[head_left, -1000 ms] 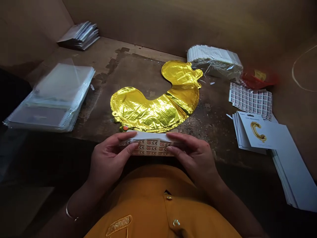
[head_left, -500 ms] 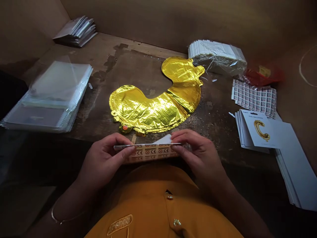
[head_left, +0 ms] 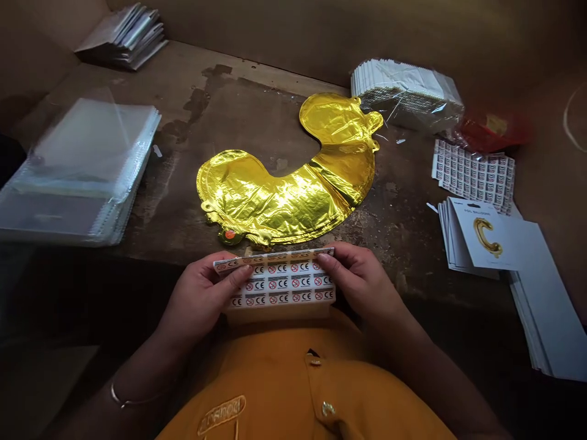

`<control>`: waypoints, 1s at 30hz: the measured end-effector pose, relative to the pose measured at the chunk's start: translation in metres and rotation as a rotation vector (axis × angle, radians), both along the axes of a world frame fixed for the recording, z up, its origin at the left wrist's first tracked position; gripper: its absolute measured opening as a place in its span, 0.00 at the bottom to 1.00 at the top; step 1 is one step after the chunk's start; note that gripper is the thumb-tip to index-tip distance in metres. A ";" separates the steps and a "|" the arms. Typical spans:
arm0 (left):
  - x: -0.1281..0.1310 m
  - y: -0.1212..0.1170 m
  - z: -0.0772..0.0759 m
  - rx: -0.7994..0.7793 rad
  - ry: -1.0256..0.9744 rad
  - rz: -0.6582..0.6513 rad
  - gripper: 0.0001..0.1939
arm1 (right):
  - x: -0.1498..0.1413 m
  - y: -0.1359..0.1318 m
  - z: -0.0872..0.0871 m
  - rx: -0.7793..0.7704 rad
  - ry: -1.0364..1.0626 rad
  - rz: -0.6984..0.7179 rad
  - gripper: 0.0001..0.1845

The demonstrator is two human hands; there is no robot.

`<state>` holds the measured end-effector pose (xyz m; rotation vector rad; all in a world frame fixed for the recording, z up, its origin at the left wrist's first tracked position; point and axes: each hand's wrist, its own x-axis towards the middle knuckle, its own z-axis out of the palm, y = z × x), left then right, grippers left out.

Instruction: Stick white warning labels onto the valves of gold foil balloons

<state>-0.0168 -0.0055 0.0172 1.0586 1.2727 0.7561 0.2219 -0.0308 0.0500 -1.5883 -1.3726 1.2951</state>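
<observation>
Crosswise, sticker sheet [head_left: 288, 285] spans from left grip [head_left: 200, 294] to right grip [head_left: 361, 280].

The white rectangular paper sheet [head_left: 287, 284] is repeating black CE marks and red crossed circles in rows; the crescent-shaped foil balloon [head_left: 284, 198] is gleaming gold; the buttoned cloth shirt [head_left: 266, 373] is showing orange.

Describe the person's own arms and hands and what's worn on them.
The left hand and right hand are gloveless, with no rings visible. A thin, silvery bangle circles the left wrist; none shows on the right. No sleeves show on the forearms. The shirt is orange, with shiny buttons.
</observation>
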 end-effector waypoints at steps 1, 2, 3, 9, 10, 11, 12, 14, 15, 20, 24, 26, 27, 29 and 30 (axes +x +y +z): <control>0.000 0.000 -0.001 -0.025 -0.007 0.006 0.17 | -0.001 0.000 -0.001 -0.018 0.019 0.013 0.15; 0.000 0.001 -0.002 -0.047 -0.014 0.015 0.17 | -0.002 0.000 -0.001 -0.037 0.043 0.033 0.15; 0.000 0.001 -0.003 -0.059 -0.019 0.026 0.18 | -0.003 0.001 -0.002 -0.045 0.056 0.047 0.15; -0.010 0.002 0.000 0.053 0.136 0.007 0.17 | -0.007 -0.001 -0.003 0.064 -0.198 -0.011 0.18; -0.012 0.002 0.003 0.161 0.247 0.029 0.19 | -0.008 -0.001 -0.003 0.091 -0.231 -0.008 0.18; -0.014 0.003 0.007 0.308 0.379 0.047 0.22 | -0.009 -0.001 -0.003 0.120 -0.251 0.008 0.18; -0.015 0.004 0.012 0.477 0.510 0.039 0.26 | -0.010 -0.001 -0.004 0.150 -0.262 0.037 0.18; -0.013 0.007 0.022 0.776 0.694 -0.093 0.28 | -0.014 -0.002 -0.005 0.202 -0.270 0.115 0.18; -0.010 0.010 0.026 0.861 0.711 -0.217 0.25 | -0.016 -0.002 -0.007 0.223 -0.270 0.151 0.17; 0.005 0.022 0.039 0.743 0.586 -0.603 0.06 | -0.021 0.001 -0.009 0.197 -0.179 0.205 0.09; 0.007 0.027 0.036 0.674 0.542 -0.646 0.05 | -0.019 0.005 -0.006 0.158 -0.086 0.162 0.05; 0.005 0.029 0.034 0.661 0.537 -0.651 0.06 | -0.021 0.006 -0.006 0.188 -0.134 0.147 0.03; 0.004 0.030 0.033 0.636 0.537 -0.647 0.06 | -0.023 0.005 -0.006 0.208 -0.161 0.143 0.03; 0.002 0.033 0.032 0.538 0.521 -0.647 0.07 | -0.026 0.004 -0.010 0.239 -0.192 0.130 0.03; 0.001 0.035 0.032 0.475 0.502 -0.654 0.07 | -0.028 0.003 -0.011 0.240 -0.196 0.131 0.04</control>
